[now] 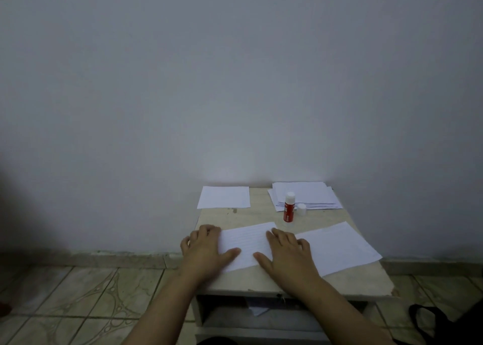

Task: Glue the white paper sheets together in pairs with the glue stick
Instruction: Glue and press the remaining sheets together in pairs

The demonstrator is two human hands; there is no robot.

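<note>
A white lined paper sheet (pixel 247 242) lies near the front of the small table (pixel 261 215). My left hand (pixel 206 250) presses flat on its left edge and my right hand (pixel 285 253) presses flat on its right part, fingers straight. A second sheet (pixel 339 248) lies to the right, partly under my right hand. The red glue stick (pixel 288 207) stands upright and uncapped behind them, its white cap (pixel 302 209) beside it. A stack of white sheets (pixel 305 195) sits at the back right, and a single sheet (pixel 224 197) at the back left.
The table stands against a plain wall, with an open shelf (pixel 261 316) below its top. Tiled floor (pixel 78 305) spreads to the left. A black bag strap (pixel 428 323) lies on the floor at the lower right. The table's front right corner is chipped.
</note>
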